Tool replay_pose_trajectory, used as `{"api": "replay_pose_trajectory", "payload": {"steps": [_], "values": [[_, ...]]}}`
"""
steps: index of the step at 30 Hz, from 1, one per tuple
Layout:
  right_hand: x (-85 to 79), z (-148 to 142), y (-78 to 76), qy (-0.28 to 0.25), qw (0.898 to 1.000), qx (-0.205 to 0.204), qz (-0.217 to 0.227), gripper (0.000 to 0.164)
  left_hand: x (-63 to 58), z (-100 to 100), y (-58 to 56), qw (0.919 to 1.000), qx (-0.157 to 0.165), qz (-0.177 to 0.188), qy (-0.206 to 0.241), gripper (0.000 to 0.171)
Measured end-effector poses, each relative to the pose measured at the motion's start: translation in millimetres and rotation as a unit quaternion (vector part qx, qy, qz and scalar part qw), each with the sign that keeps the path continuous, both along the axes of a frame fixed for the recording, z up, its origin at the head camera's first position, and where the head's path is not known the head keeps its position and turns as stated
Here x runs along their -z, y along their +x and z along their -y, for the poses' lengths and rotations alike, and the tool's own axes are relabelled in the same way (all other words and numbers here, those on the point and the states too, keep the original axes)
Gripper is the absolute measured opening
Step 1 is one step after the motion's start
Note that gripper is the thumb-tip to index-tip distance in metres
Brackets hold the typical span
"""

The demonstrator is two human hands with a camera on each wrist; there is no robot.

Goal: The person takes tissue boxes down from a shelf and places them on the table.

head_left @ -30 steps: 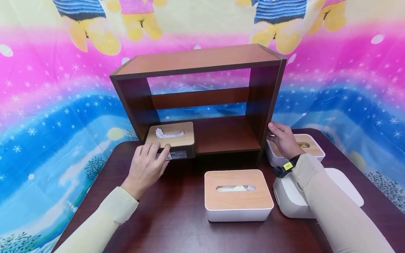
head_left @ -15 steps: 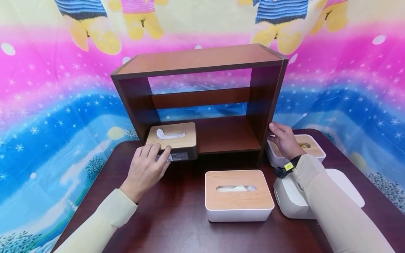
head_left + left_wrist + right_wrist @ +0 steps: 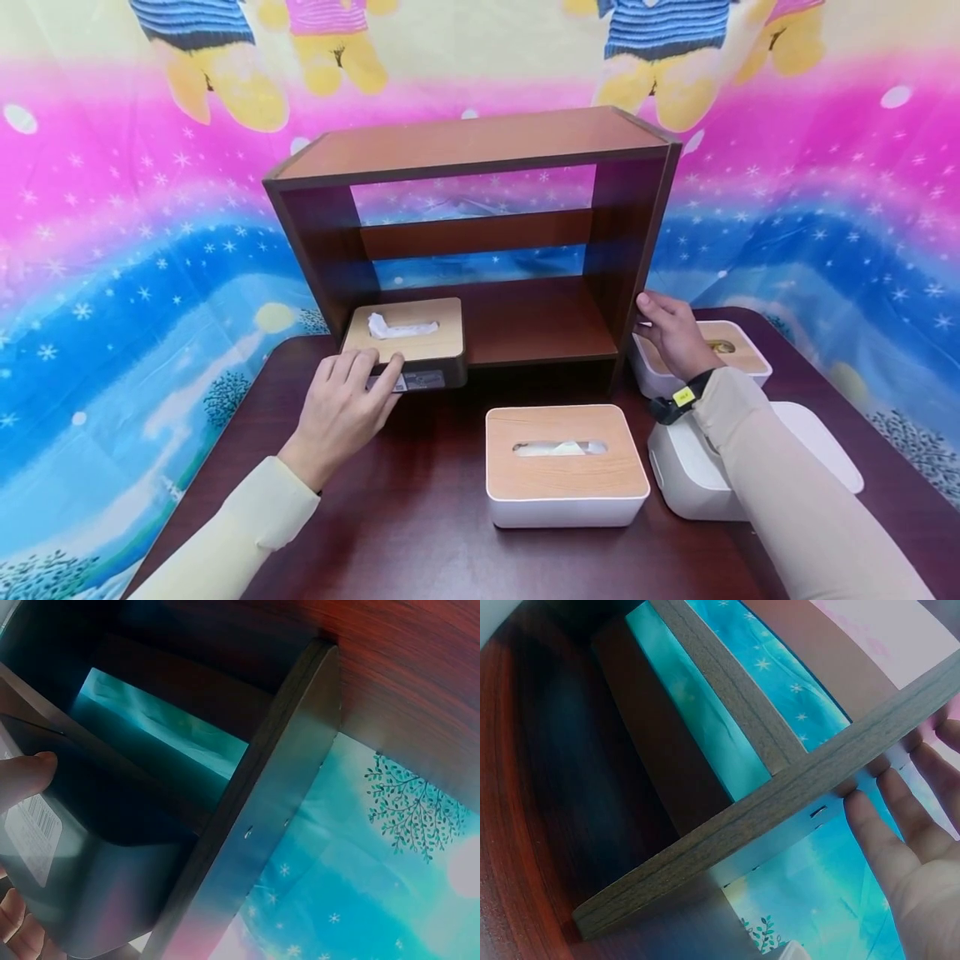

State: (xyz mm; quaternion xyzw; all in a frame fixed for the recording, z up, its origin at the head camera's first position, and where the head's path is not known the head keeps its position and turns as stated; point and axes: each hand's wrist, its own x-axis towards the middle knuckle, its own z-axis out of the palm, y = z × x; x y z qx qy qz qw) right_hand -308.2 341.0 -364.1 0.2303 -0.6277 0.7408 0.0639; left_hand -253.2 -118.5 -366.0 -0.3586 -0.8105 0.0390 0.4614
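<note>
My left hand [image 3: 341, 412] holds the front of a dark tissue box [image 3: 441, 329] with a light wood lid and white tissue in its slot. Part of the box sits in the lower left of the brown shelf unit [image 3: 480, 150], its front jutting past the shelf edge. In the left wrist view, the thumb [image 3: 30, 778] lies beside a barcode label [image 3: 34, 832] on the box, with other fingertips across from it. My right hand [image 3: 671, 333] presses its fingertips on the outside of the unit's right side panel [image 3: 765, 806], fingers fairly straight in the right wrist view.
A white tissue box with a wood lid [image 3: 566, 508] stands on the dark table [image 3: 397, 533] before the unit. To the right are another wood-lidded box [image 3: 738, 342] and a plain white box [image 3: 817, 437], partly behind my right forearm. A printed cloth [image 3: 112, 292] hangs behind.
The dark tissue box has shifted slightly toward me and lower at the shelf's front, my left hand moving with it. The right hand stays against the side panel.
</note>
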Motion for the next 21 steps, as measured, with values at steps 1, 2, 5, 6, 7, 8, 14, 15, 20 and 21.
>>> {"api": "replay_pose_trajectory", "payload": {"steps": [1, 2, 5, 6, 7, 8, 14, 15, 20, 21], "values": [[0.1, 0.0, 0.1, -0.003, 1.0, -0.001, 0.0, 0.036, 0.1, 0.4, 0.9, 1.0, 0.0, 0.001, 0.001, 0.054], [0.1, 0.1, 0.2, -0.005, 1.0, 0.0, 0.001, 0.035, 0.3, 0.7, 2.0, 1.0, 0.0, 0.0, 0.001, 0.055], [-0.2, 0.1, 0.3, -0.005, 1.0, 0.001, 0.0, 0.035, 0.7, 1.5, 5.2, 1.0, 0.003, -0.002, 0.001, 0.055], [-0.5, 0.2, 0.2, -0.006, 1.0, 0.0, 0.0, 0.035, 0.8, 1.5, 6.1, 1.0, 0.005, -0.004, 0.002, 0.055], [-0.4, 0.4, 0.2, -0.007, 1.0, 0.0, -0.001, 0.035, 0.7, 1.6, 7.1, 1.0, 0.007, -0.006, 0.0, 0.055], [-0.4, 0.5, 0.3, -0.006, 1.0, 0.001, -0.002, 0.035, 0.5, 1.6, 8.0, 0.9999, 0.009, -0.006, 0.0, 0.054], [-0.3, 0.3, -0.3, 0.003, 1.0, 0.001, -0.003, 0.037, 0.2, 1.5, 10.9, 0.9999, 0.015, -0.007, 0.001, 0.05], [-0.1, 0.1, -0.2, 0.006, 1.0, 0.001, -0.002, 0.037, 0.4, 1.5, 11.3, 0.9998, 0.016, -0.008, 0.002, 0.049], [-0.4, 0.9, 0.2, 0.008, 1.0, 0.007, 0.002, 0.036, 1.8, 3.0, 15.1, 0.9998, 0.018, -0.01, 0.001, 0.047], [-0.5, 1.1, 0.3, 0.007, 1.0, 0.009, 0.003, 0.036, 2.1, 3.2, 15.9, 0.9998, 0.019, -0.012, 0.001, 0.047]]}}
